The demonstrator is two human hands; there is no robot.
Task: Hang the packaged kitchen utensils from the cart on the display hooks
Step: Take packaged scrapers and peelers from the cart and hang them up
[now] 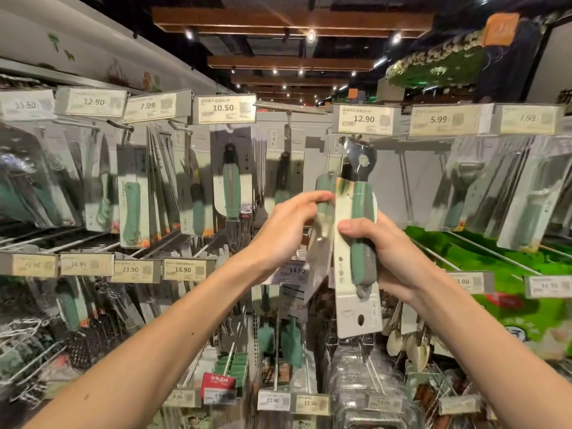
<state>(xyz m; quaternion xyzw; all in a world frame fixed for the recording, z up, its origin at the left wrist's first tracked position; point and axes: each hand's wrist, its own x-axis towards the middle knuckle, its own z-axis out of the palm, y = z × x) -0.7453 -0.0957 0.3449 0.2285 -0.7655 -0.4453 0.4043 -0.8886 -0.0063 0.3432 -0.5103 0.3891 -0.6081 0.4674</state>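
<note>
My right hand (387,252) grips a packaged utensil (359,243) with a green and grey handle on a pale card. The card is upside down: its hang hole (361,319) points down and the metal head (360,156) points up, just below the 12.90 price tag (364,119). My left hand (288,230) pinches a second, tilted pack (322,230) with a green handle right beside the first, the two packs touching. Both are held in front of the display hooks. The cart is out of view.
Rows of hooks carry hanging packs of green-handled utensils (232,193) on the left and middle. Price tags (224,108) line each hook rail. Clear packs (501,193) hang at the right above green bags (495,274). Lower hooks hold more goods (291,339).
</note>
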